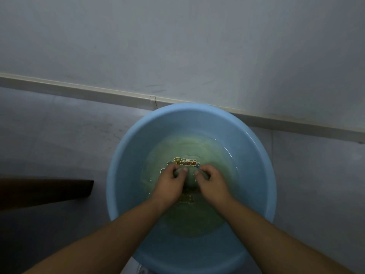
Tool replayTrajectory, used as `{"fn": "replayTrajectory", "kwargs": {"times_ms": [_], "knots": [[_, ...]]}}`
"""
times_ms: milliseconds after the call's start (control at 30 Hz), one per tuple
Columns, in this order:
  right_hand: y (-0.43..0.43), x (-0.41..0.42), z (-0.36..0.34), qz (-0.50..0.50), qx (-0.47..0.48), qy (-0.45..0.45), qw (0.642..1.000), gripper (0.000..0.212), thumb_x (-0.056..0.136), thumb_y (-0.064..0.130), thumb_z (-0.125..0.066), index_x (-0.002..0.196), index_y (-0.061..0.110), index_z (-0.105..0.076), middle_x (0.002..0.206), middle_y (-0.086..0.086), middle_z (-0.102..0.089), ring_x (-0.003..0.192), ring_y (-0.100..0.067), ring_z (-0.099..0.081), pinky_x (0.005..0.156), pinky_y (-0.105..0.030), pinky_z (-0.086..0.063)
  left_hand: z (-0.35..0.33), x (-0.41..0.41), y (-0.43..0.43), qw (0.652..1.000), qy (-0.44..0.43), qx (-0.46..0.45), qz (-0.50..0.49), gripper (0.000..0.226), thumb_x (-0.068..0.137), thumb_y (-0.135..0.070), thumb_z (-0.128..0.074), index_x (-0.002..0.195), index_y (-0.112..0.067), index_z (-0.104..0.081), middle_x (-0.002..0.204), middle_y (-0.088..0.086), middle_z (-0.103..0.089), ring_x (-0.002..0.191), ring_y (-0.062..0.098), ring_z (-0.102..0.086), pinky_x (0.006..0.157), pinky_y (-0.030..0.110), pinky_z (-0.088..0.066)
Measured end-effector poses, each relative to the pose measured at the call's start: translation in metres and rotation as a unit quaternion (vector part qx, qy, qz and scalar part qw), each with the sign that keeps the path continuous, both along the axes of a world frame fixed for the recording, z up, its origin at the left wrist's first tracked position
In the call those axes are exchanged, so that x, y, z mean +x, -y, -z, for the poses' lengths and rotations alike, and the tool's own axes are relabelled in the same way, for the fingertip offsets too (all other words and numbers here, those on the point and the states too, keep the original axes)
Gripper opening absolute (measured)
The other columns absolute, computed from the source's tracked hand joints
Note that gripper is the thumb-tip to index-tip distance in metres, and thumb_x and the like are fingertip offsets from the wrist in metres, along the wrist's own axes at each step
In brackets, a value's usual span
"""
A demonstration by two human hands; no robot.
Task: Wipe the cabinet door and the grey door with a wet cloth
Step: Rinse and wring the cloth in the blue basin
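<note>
Hands, two of them: left (171, 181) and right (211, 181) both grip one cloth (189, 179) mid-basin (126, 155), one basin, in water.

Pale grey wall (177, 36) is filling the top, w/ cream skirting (94, 91) running diag. along its base. Grey floor (49, 135) is lying below, dark brown furniture edge (43, 190) poking in at left. Light's looking dim.

Your left hand (171, 180) and right hand (212, 180) cover most of the cloth (190, 179); only a green bulge shows between them. Just beyond your knuckles, the printed picture (184, 162) on the basin (126, 155) is half hidden, and its small lettering is blurred under the water (213, 151). Below your wrists, the basin's near rim runs off the frame. Left of your left hand, a dark brown shape (45, 189) is cut off by the edge and cannot be identified.
</note>
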State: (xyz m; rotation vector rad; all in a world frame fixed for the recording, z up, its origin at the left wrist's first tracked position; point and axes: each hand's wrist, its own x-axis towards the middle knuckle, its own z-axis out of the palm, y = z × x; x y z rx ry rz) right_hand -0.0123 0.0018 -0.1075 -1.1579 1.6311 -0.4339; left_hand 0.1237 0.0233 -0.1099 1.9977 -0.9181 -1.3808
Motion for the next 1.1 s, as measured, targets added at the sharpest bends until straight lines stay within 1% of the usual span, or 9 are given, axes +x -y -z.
{"fn": "replayTrajectory", "kwargs": {"times_ms": [100,167,333,500,700,767,867,1000,1100], "knots": [[-0.002,0.005,-0.012,0.034,-0.005,0.061,0.998,0.004,0.100,0.018,-0.059,0.103,0.016,-0.060,0.091,0.008,-0.062,0.083,-0.004,-0.058,0.077,-0.021,-0.049,-0.008,-0.005,0.002,0.998,-0.051,-0.009,-0.023,0.017,0.094,-0.046,-0.059,0.091,-0.030,-0.057,0.081,-0.001,-0.064,0.077,0.021,-0.060,0.075,0.041,-0.051],[0.000,0.009,-0.017,0.029,-0.010,0.074,0.997,0.009,0.101,0.026,-0.058,0.102,0.018,-0.063,0.092,0.006,-0.066,0.088,-0.008,-0.062,0.079,-0.027,-0.050,-0.016,-0.011,0.007,0.997,-0.077,-0.014,-0.022,0.018,0.100,-0.042,-0.053,0.090,-0.028,-0.058,0.083,-0.003,-0.065,0.081,0.022,-0.061,0.078,0.043,-0.051],[0.001,0.013,-0.021,0.018,-0.053,0.041,0.998,0.034,0.106,0.023,-0.048,0.072,0.021,-0.053,0.064,0.008,-0.053,0.057,0.004,-0.050,0.057,-0.015,-0.037,-0.032,-0.020,0.012,0.999,-0.027,-0.042,0.000,0.038,0.108,-0.038,-0.042,0.090,-0.006,-0.055,0.082,0.003,-0.060,0.083,0.027,-0.058,0.084,0.046,-0.051],[0.000,0.013,-0.018,-0.028,-0.044,0.008,0.999,0.032,0.108,0.025,-0.041,0.105,0.008,-0.068,0.093,0.002,-0.064,0.084,-0.013,-0.058,0.072,-0.020,-0.037,-0.032,-0.024,0.009,0.998,0.006,-0.024,0.052,0.039,0.110,-0.035,-0.037,0.099,-0.006,-0.060,0.094,0.005,-0.064,0.094,0.026,-0.058,0.081,0.031,-0.040],[0.004,0.001,-0.009,-0.042,-0.032,-0.050,0.997,0.024,0.106,0.030,-0.045,0.087,0.019,-0.056,0.088,0.000,-0.058,0.086,-0.022,-0.055,0.073,-0.029,-0.036,-0.017,-0.016,0.011,0.997,0.029,0.001,0.076,0.029,0.109,-0.037,-0.039,0.103,-0.014,-0.056,0.100,0.007,-0.064,0.104,0.031,-0.060,0.085,0.035,-0.044],[0.004,-0.008,-0.008,-0.097,-0.023,-0.100,0.990,0.019,0.103,0.031,-0.052,0.113,0.021,-0.064,0.117,-0.005,-0.053,0.101,-0.022,-0.055,0.087,-0.027,-0.041,-0.010,-0.007,0.012,0.990,0.078,0.020,0.117,0.026,0.107,-0.036,-0.043,0.120,-0.020,-0.060,0.117,0.008,-0.066,0.113,0.030,-0.061,0.096,0.038,-0.047],[0.001,-0.013,-0.008,-0.154,-0.009,-0.158,0.975,0.042,0.101,0.032,-0.058,0.141,0.022,-0.056,0.138,-0.008,-0.037,0.117,-0.025,-0.053,0.102,-0.024,-0.038,-0.006,-0.003,0.012,0.980,0.121,0.028,0.156,0.035,0.105,-0.031,-0.051,0.136,-0.018,-0.058,0.132,0.008,-0.064,0.117,0.027,-0.061,0.100,0.037,-0.050],[-0.004,-0.010,-0.004,-0.144,-0.010,-0.182,0.973,0.037,0.097,0.025,-0.065,0.134,0.019,-0.064,0.131,-0.008,-0.042,0.113,-0.027,-0.056,0.100,-0.028,-0.042,-0.003,-0.008,0.009,0.961,0.155,0.024,0.229,0.030,0.100,-0.024,-0.056,0.128,-0.017,-0.065,0.124,0.009,-0.069,0.113,0.029,-0.064,0.095,0.036,-0.051],[-0.008,-0.007,0.003,-0.139,-0.006,-0.171,0.975,0.031,0.094,0.015,-0.066,0.125,0.015,-0.070,0.123,-0.010,-0.061,0.112,-0.028,-0.060,0.096,-0.029,-0.045,-0.004,-0.011,0.008,0.964,0.148,0.042,0.219,0.018,0.099,-0.024,-0.058,0.109,-0.019,-0.072,0.106,0.009,-0.072,0.100,0.028,-0.067,0.081,0.032,-0.051]]}}
